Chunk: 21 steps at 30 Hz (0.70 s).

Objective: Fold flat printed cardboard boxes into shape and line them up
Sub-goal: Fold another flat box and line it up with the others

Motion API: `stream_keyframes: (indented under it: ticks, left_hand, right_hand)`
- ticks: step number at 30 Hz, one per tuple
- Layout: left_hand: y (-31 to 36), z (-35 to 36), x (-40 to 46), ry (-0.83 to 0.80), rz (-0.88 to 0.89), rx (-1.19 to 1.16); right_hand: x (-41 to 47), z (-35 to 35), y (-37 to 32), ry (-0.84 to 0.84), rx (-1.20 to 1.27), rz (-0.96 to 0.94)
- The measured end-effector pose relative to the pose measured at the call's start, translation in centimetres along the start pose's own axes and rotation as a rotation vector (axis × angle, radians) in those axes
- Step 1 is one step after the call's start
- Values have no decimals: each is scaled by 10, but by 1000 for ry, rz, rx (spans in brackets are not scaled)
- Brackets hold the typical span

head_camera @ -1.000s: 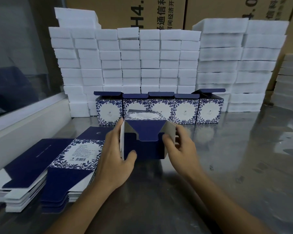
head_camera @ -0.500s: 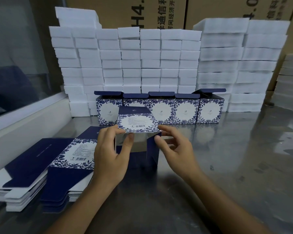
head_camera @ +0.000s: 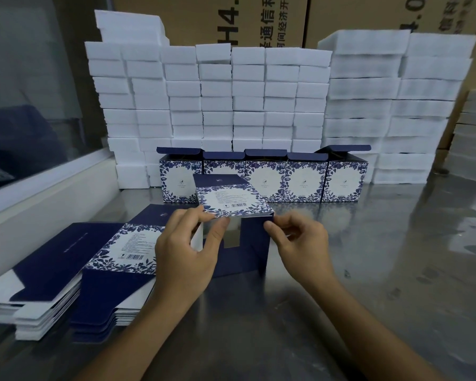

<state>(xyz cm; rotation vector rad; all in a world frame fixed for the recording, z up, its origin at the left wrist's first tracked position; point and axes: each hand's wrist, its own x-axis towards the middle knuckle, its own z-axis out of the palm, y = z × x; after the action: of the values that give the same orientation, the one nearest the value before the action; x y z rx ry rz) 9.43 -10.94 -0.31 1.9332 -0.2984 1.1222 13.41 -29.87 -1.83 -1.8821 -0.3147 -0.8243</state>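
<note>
i see two bare hands over a shiny metal table (head_camera: 368,284). between them is the half-made box (head_camera: 232,200), blue and white with leaves and a little barcode on its top side. it sits in the middle of the table, a bit nearer to me than the row of done boxes.

the left hand (head_camera: 186,254) has its fingers curled over the near left edge of the box's top side. its thumb pushes up by a white flap on the left, so it is pinching the box. the right hand (head_camera: 300,243) pinches the near right corner of the box with thumb and first finger. its other fingers are curled under. the dark blue flaps of the box hang down to the table between the hands, and i can see a small gap in them.

at the far side stands the row of folded boxes (head_camera: 264,177), five side by side and touching, each with its blue lid flap up. the box in the hands hides part of the second one.

on the near left lies the stack of flat boxes (head_camera: 66,270), two piles just beside each other. the left hand is right next to it.

behind the row is a tall wall of white foam blocks (head_camera: 217,100), and past that are brown cartons (head_camera: 259,17) with big print. a pale ledge (head_camera: 39,199) runs along the far left.
</note>
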Motion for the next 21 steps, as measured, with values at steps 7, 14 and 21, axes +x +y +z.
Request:
stream_keyframes:
  ticks: [7, 14, 21]
  left_hand:
    - [3, -1, 1, 16, 7, -36]
    - [4, 0, -1, 2, -7, -64]
    - [1, 0, 1, 11, -21, -37]
  right_hand:
    - [-1, 1, -5, 38, 44, -6]
    - [1, -3, -6, 25, 22, 3]
    - [-2, 1, -1, -51, -36, 91]
